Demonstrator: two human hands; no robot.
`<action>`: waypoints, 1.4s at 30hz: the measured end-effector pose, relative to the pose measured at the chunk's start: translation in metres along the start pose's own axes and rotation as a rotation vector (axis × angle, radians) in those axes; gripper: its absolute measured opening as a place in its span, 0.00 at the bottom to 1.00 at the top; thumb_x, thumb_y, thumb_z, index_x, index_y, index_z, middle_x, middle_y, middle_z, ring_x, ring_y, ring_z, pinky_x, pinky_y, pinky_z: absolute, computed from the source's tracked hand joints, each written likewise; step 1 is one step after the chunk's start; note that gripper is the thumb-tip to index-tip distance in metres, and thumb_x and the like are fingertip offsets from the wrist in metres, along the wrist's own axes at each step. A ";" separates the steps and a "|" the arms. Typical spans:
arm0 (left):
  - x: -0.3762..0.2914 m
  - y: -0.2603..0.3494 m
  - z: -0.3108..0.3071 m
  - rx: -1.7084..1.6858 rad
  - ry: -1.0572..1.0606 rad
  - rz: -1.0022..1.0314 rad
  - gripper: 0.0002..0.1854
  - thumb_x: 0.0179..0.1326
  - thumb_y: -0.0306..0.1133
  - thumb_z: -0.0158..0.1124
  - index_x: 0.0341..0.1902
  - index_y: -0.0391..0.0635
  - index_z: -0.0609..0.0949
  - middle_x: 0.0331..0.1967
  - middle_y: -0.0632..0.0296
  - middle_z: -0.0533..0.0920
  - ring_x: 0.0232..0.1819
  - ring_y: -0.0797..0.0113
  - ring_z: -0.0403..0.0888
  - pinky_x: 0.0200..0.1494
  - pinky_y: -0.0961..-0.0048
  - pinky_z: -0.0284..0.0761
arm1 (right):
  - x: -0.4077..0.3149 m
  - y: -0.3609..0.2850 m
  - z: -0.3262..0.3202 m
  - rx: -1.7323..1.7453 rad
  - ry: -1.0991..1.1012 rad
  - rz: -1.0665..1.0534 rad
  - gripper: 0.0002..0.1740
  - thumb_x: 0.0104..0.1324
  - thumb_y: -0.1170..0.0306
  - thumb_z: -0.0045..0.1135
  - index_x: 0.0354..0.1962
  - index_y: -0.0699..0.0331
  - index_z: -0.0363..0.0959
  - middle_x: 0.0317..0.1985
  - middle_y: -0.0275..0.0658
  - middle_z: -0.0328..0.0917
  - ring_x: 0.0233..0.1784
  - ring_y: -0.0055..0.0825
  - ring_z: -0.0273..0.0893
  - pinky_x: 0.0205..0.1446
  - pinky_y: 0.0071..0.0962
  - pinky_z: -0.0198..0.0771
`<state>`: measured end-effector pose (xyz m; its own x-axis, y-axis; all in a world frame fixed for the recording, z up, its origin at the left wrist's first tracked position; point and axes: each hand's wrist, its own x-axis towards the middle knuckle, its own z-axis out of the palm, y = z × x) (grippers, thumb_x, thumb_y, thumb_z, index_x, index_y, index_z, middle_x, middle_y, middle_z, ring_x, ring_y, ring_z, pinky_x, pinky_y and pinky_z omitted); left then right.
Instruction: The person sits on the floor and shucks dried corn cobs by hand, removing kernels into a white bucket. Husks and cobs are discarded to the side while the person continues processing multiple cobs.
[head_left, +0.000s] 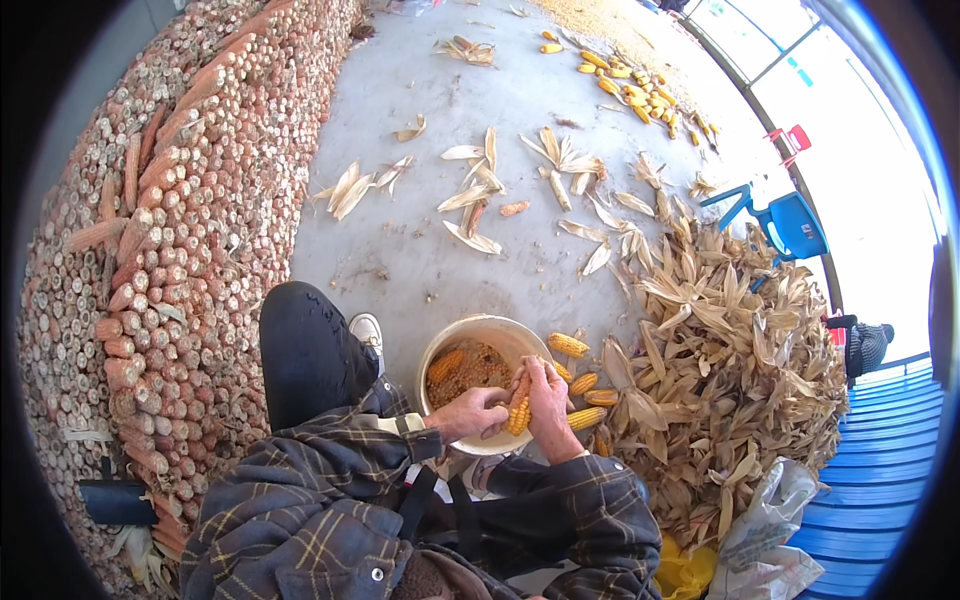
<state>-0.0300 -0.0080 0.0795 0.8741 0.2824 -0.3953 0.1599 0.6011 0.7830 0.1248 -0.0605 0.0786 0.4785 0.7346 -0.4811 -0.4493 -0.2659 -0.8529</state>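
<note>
A partly shelled corn cob (519, 412) is held over a white bucket (459, 330). My right hand (549, 401) grips it from the right side, fingers wrapped around its upper part. My left hand (469, 414) presses against the cob from the left with its thumb and fingers. Yellow kernels still cover the cob's lower end, while its upper part looks bare and reddish. Inside the bucket lie loose kernels (476, 371) and another corn cob (445, 366). Several yellow ears of corn (568, 345) lie on the floor just right of the bucket.
Stacked bare cobs (202, 300) form a wall on the left. A heap of dry husks (720, 360) rises at the right, beside a blue plastic chair (795, 225). More yellow ears (637, 94) and scattered husks (472, 187) lie farther off. A woven sack (772, 540) sits lower right.
</note>
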 end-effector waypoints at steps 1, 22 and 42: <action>0.000 0.000 -0.001 0.008 -0.002 0.005 0.13 0.62 0.25 0.53 0.50 0.35 0.75 0.28 0.65 0.76 0.26 0.78 0.73 0.29 0.79 0.69 | 0.000 -0.001 0.001 0.014 0.008 0.014 0.10 0.71 0.65 0.50 0.41 0.64 0.72 0.25 0.33 0.74 0.21 0.20 0.71 0.23 0.19 0.68; -0.001 0.004 -0.004 0.000 0.078 0.003 0.11 0.59 0.26 0.56 0.45 0.38 0.76 0.26 0.66 0.76 0.25 0.79 0.73 0.28 0.81 0.69 | -0.001 -0.010 0.016 -0.028 0.020 -0.029 0.12 0.71 0.64 0.51 0.32 0.64 0.71 0.22 0.33 0.73 0.19 0.17 0.69 0.22 0.19 0.66; -0.004 0.008 -0.005 0.413 0.090 0.212 0.21 0.55 0.33 0.59 0.52 0.34 0.77 0.30 0.62 0.81 0.32 0.77 0.77 0.38 0.73 0.76 | 0.002 -0.010 0.014 -0.338 0.051 -0.178 0.16 0.70 0.64 0.49 0.27 0.67 0.73 0.18 0.35 0.73 0.16 0.19 0.68 0.20 0.22 0.63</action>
<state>-0.0340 -0.0006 0.0852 0.8670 0.4413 -0.2316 0.1671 0.1803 0.9693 0.1197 -0.0480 0.0893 0.5674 0.7582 -0.3212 -0.0858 -0.3335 -0.9388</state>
